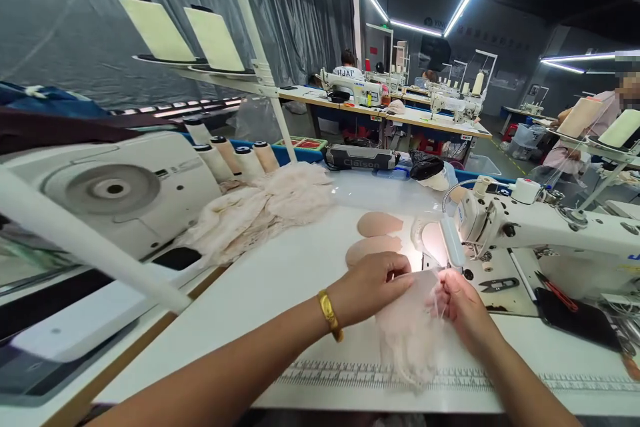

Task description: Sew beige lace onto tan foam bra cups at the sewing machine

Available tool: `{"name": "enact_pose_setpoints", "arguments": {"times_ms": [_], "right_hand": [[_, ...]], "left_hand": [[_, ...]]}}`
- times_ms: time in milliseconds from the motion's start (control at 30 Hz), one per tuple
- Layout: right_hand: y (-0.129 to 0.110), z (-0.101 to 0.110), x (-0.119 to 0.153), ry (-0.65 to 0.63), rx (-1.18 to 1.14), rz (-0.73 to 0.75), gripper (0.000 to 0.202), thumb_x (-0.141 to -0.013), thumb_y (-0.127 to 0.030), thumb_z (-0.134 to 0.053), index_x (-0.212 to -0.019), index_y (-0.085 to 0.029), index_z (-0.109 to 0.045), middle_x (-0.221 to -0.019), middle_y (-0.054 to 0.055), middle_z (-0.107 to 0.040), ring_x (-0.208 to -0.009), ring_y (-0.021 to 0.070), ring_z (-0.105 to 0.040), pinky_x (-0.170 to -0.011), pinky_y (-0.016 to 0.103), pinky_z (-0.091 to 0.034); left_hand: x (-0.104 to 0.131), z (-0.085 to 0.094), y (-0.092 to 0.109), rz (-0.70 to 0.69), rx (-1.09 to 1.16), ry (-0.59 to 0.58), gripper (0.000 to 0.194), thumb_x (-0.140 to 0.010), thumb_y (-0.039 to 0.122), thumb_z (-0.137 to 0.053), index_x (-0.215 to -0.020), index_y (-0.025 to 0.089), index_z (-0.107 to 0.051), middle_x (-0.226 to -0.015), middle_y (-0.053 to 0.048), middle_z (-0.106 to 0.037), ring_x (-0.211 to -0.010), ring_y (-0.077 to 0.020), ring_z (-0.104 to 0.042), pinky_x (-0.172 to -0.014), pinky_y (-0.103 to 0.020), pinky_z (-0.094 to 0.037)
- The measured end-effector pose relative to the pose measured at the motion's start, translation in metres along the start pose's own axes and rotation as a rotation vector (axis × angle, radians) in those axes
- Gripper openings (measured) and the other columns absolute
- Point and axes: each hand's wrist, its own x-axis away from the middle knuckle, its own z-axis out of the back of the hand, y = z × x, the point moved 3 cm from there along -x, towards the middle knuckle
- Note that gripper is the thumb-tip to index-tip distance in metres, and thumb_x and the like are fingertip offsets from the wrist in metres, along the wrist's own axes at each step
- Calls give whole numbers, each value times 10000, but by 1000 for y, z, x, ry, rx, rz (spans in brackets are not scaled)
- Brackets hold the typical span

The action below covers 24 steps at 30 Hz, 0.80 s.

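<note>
A thin, pale pink fabric piece (407,327) hangs between my hands in front of the sewing machine (525,220), its lower part over the table's printed ruler strip. My left hand (375,283), with a gold bracelet at the wrist, pinches its upper left edge between thumb and fingers. At the upper right edge, close below the lit needle area, my right hand (460,303) has its fingertips closed on the same fabric. Two beige rounded pads (379,224) lie just beyond my left hand. Another pale cup-shaped piece (434,240) sits beside the machine head.
A heap of cream fabric (270,203) and thread cones (245,161) are at the left, beside another machine (115,187). Thread snips (499,285), a black phone-like object (580,320) and orange-handled tool lie right. People and machines stand behind.
</note>
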Motion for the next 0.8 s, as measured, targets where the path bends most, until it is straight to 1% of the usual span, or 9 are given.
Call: {"name": "enact_pose_setpoints", "arguments": {"times_ms": [167, 233, 333, 400, 433, 500, 567, 633, 800], "right_hand": [[-12, -5, 8, 23, 234, 104, 385, -871, -580, -728, -922, -214, -620, -771, -22, -583, -698, 147, -538, -681, 279, -433], [-18, -8, 13, 24, 351, 134, 331, -893, -534, -710, -901, -216, -617, -752, -29, -555, -702, 149, -520, -666, 278, -412], [-29, -12, 23, 26, 528, 204, 247, -928, -465, -666, -883, -224, -628, -735, -28, -539, -691, 153, -498, -636, 279, -396], [-41, -13, 31, 101, 667, 336, 185, -953, -403, -635, -877, -234, -642, -742, -17, -572, -668, 154, -507, -618, 283, -412], [-49, -14, 35, 156, 738, 434, 147, -967, -364, -618, -893, -241, -650, -763, -8, -606, -659, 155, -522, -608, 285, -424], [-63, -18, 43, 240, 858, 665, 78, -987, -264, -584, -970, -260, -659, -859, 19, -688, -702, 168, -596, -614, 293, -464], [-70, -23, 47, 251, 922, 876, 171, -985, -158, -556, -1061, -279, -649, -980, 44, -737, -843, 195, -676, -678, 308, -520], [-69, -23, 44, 217, 971, 995, 262, -976, -87, -525, -1104, -284, -641, -1063, 61, -748, -977, 212, -700, -786, 338, -558], [-36, 3, 16, -27, 1294, 955, 301, -987, -82, -440, -1034, -249, -686, -1036, 68, -762, -906, 210, -702, -778, 342, -565]], "left_hand": [[-1, -18, 2, -31, -152, -70, 237, -832, 334, -531, -647, 187, -527, -607, 18, -533, -615, -161, -491, -572, -282, -312], [-5, -17, 3, -146, -176, -25, 155, -791, 340, -619, -812, 186, -614, -811, -18, -657, -778, -207, -584, -676, -296, -402], [-13, -16, 4, -278, -104, -137, 422, -711, 364, -757, -1076, 202, -620, -1109, -48, -681, -1006, -250, -614, -803, -308, -461], [-18, -15, 3, -263, -74, -305, 278, -740, 355, -747, -928, 205, -607, -897, 9, -670, -821, -191, -618, -668, -258, -437], [-20, -11, 2, -256, -87, -312, 210, -768, 337, -721, -836, 203, -575, -763, 35, -619, -705, -161, -580, -597, -244, -393], [-22, 0, 3, -307, -175, -142, 177, -806, 270, -662, -752, 200, -508, -637, 53, -524, -591, -136, -493, -542, -251, -319], [-18, 12, 5, -429, -332, 113, 118, -842, 191, -592, -768, 202, -501, -642, 41, -526, -598, -143, -477, -574, -274, -321], [-9, 13, 5, -548, -540, 237, 133, -893, 117, -507, -793, 204, -515, -673, 20, -554, -627, -159, -489, -631, -302, -355], [11, -17, -5, -670, -833, 103, 191, -915, 224, -668, -782, 200, -533, -781, -23, -612, -739, -211, -547, -694, -356, -397]]}}
